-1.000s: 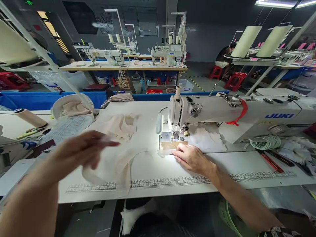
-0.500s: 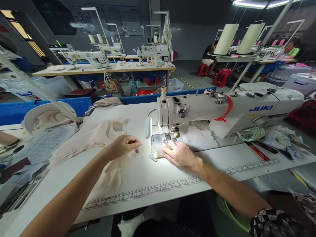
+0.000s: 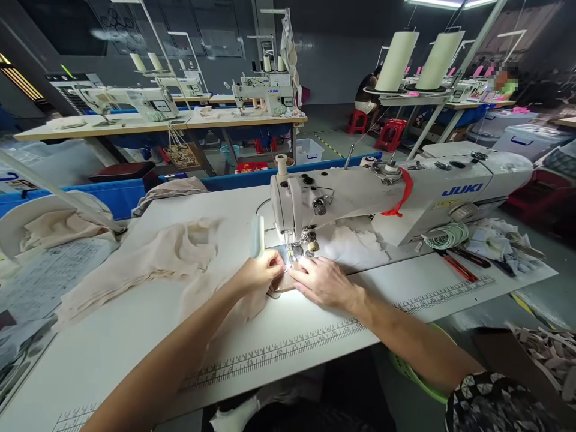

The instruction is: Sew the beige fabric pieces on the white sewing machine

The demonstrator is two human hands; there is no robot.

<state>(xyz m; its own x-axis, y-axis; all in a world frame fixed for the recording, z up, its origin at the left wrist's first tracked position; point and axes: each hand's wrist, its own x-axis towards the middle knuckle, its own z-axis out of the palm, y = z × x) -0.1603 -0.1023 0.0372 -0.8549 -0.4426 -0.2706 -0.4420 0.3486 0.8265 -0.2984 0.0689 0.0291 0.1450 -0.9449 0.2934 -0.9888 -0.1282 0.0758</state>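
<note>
Both hands meet at the needle of a white JUKI sewing machine on a white table. My left hand pinches the edge of a beige fabric piece that trails back under my wrist. My right hand lies over a small tan piece on the needle plate, fingers curled down onto it. The machine's lamp lights the spot brightly. A loose heap of the same beige fabric lies to the left of my left arm.
A coil of pale cord, red-handled tools and scraps lie right of the machine. Printed papers and a white basket with fabric sit at left. Other sewing tables and a seated person are behind. A green bin is under the table.
My left hand has carried the beige fabric rightward from the table's left to the needle, joining my right hand. The view has shifted, so the machine appears further left.
</note>
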